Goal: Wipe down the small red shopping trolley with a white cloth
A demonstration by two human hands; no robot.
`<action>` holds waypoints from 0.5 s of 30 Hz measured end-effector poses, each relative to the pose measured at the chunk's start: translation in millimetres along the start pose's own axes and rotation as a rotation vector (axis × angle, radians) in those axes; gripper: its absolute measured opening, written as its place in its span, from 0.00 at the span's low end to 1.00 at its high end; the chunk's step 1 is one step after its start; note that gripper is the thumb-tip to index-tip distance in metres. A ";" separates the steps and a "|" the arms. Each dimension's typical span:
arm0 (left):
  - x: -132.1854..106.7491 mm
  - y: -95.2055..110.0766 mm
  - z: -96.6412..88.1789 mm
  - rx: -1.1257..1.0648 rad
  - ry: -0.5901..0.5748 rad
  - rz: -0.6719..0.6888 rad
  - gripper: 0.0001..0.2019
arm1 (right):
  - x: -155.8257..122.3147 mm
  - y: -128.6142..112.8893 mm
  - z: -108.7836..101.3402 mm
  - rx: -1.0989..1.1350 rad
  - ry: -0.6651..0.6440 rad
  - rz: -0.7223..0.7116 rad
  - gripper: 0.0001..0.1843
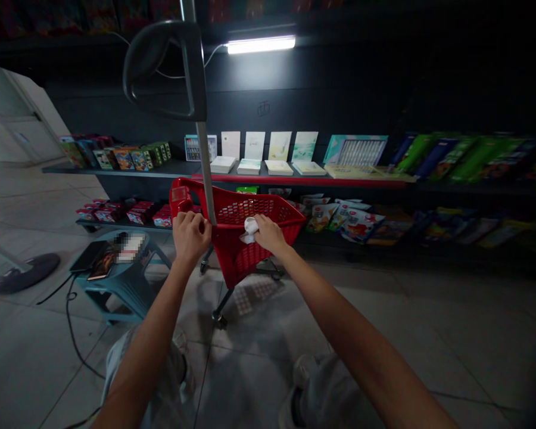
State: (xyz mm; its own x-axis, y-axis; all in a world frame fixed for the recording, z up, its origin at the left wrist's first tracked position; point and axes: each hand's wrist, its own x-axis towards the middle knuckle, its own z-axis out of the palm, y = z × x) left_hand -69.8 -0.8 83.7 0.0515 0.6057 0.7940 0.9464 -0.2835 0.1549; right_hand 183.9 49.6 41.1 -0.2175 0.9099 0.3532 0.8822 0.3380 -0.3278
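A small red plastic shopping cart with perforated basket walls stands in front of me. My left hand is closed at the handle end of the cart, its fingers curled round the red edge. In my right hand is a crumpled white cloth or tissue, pressed against the cart's near rim; which of the two it is, I cannot tell. A grey metal pole with a black loop-shaped frame rises beside the left hand.
Behind the cart, a dark shelf carries books, boxes and snack bags. A blue-grey stool at left holds dark flat items and a cable. A round stand base sits on the tiled floor. A tube light glows above.
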 end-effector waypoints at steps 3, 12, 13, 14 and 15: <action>-1.4 -4.9 1.8 -0.038 0.005 -0.047 0.10 | -1.9 17.2 1.4 0.053 -0.020 0.048 0.24; -4.3 -27.2 12.7 -0.055 0.016 -0.142 0.12 | -8.6 69.8 -16.8 0.091 -0.152 0.284 0.24; -3.8 -30.1 13.9 -0.061 0.015 -0.146 0.12 | -5.7 73.8 -20.0 0.088 -0.181 0.310 0.24; -3.0 -32.6 15.0 -0.063 0.016 -0.148 0.13 | -2.1 77.1 -23.6 0.086 -0.207 0.326 0.24; -2.1 -34.7 15.9 -0.063 0.018 -0.150 0.13 | 2.4 79.5 -27.7 0.081 -0.214 0.327 0.24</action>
State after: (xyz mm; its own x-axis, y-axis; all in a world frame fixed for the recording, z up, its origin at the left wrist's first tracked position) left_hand -97.7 19.6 67.3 -0.0948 0.6315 0.7696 0.9211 -0.2376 0.3084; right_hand 265.1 71.9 40.2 -0.0201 0.9993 0.0316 0.8856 0.0325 -0.4633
